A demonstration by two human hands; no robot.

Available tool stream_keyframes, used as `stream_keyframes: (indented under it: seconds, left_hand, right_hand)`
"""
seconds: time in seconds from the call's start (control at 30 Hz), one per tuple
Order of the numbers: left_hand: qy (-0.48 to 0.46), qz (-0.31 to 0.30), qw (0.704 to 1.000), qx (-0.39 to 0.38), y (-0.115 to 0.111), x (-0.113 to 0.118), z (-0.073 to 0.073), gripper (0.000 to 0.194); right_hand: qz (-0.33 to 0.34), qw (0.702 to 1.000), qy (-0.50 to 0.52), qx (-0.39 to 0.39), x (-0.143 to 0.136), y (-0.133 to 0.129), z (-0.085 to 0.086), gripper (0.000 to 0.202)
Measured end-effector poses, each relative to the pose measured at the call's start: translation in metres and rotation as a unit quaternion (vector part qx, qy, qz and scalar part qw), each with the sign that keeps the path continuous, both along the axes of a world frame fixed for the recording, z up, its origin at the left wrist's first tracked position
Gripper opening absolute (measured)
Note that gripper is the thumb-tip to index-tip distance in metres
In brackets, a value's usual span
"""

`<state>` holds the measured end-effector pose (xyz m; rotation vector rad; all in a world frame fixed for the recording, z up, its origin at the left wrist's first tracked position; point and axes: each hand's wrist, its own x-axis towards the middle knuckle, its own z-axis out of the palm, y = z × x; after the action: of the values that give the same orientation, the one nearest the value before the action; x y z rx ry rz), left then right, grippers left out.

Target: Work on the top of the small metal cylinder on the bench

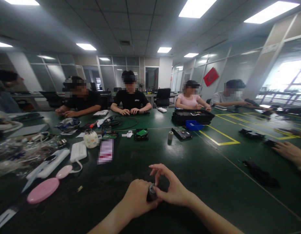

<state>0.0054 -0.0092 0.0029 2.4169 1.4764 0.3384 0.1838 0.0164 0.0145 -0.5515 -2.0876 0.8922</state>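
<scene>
Near the front of the green table (131,162), my left hand (138,199) is wrapped round a small grey metal cylinder (152,191), its top facing up. My right hand (172,188) touches the cylinder's top with the thumb, while its other fingers are raised and curved apart above. Whether the right hand grips any small part cannot be made out. A similar silver cylinder (170,136) stands upright further back, beside a hard drive (181,133). Another drive with a green board (141,134) lies to its left.
Left: pink oval case (43,190), white power bank (78,151), jar (90,138), phone (106,151), plastic bags (31,156). Back: blue bin (193,125), black tray (191,116), cables (116,122). Several people sit across the table. Another person's hand (290,153) and black parts (261,174) are at right.
</scene>
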Motion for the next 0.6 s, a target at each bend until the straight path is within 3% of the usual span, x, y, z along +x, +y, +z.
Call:
stream_keyframes:
  seconds: [0.37, 0.6]
  left_hand:
    - [0.010, -0.007, 1.000, 0.014, 0.0025, -0.0007, -0.0045, 0.027]
    - [0.010, 0.001, 1.000, 0.007, 0.0008, -0.0011, -0.0017, 0.029]
  right_hand:
    - [0.013, 1.000, 0.015, 0.015, -0.0010, -0.0020, 0.0029, 0.067]
    - [-0.015, 1.000, -0.005, 0.018, 0.0008, 0.0003, -0.0001, 0.068]
